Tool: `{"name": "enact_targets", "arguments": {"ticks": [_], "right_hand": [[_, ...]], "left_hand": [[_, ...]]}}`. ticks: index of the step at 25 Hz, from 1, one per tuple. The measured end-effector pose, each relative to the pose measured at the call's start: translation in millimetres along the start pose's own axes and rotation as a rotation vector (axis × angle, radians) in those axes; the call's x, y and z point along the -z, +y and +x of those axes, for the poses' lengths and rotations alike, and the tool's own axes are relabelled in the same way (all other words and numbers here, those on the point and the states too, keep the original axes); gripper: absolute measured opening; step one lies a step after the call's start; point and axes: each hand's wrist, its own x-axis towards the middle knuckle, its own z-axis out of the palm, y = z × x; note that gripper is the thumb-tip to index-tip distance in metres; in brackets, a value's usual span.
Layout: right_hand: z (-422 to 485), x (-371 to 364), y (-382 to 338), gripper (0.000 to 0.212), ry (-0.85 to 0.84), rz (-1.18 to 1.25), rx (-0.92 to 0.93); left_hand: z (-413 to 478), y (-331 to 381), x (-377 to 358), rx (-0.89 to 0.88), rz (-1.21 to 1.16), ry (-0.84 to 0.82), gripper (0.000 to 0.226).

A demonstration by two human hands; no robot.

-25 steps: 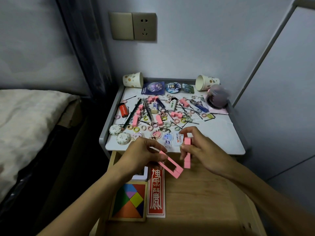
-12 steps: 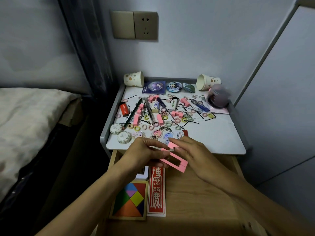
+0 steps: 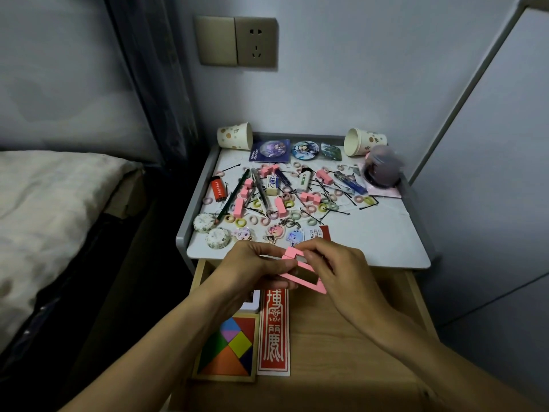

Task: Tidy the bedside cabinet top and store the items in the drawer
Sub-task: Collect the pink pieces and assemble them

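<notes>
From the head camera we see both hands meeting over the open drawer (image 3: 350,331), just in front of the tabletop (image 3: 374,236). The left hand (image 3: 252,270) has its fingers curled round one end of a pink frame (image 3: 314,288), which it holds tilted above the drawer. The right hand (image 3: 341,273) pinches a small pink block (image 3: 292,251) between thumb and fingertips, touching the frame's far edge.

In the drawer we find a tangram puzzle (image 3: 227,349) lying beside a red strip (image 3: 273,328) with white characters.

On the tabletop we count more pink blocks, hair rings, hairpins, a pencil (image 3: 233,197) and a red lighter (image 3: 219,189). Two paper cups (image 3: 234,135) lie on their sides at the back corners. A bed (image 3: 44,209) stands to the left.
</notes>
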Motion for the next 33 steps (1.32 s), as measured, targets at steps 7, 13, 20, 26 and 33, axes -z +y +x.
{"name": "enact_targets", "arguments": {"ticks": [7, 13, 20, 26, 33], "right_hand": [[-0.9, 0.4, 6.5, 0.023, 0.005, 0.096, -0.087], [0.1, -0.6, 7.1, 0.025, 0.009, 0.091, -0.054], [0.2, -1.2, 9.1, 0.026, 0.0, 0.116, -0.053], [1.0, -1.8, 9.6, 0.027, -0.005, 0.107, -0.078], [-0.5, -0.3, 2.4, 0.04, -0.033, 0.06, -0.075]], "left_hand": [[-0.2, -0.9, 0.7, 0.006, -0.011, -0.014, 0.015], [-0.9, -2.1, 1.9, 0.003, -0.035, -0.026, 0.022], [-1.9, -1.6, 2.5, -0.023, -0.022, -0.007, 0.027], [-2.4, -2.5, 2.6, -0.051, 0.0, 0.012, 0.018], [-2.4, -0.2, 4.7, -0.071, 0.015, 0.051, 0.016]]}}
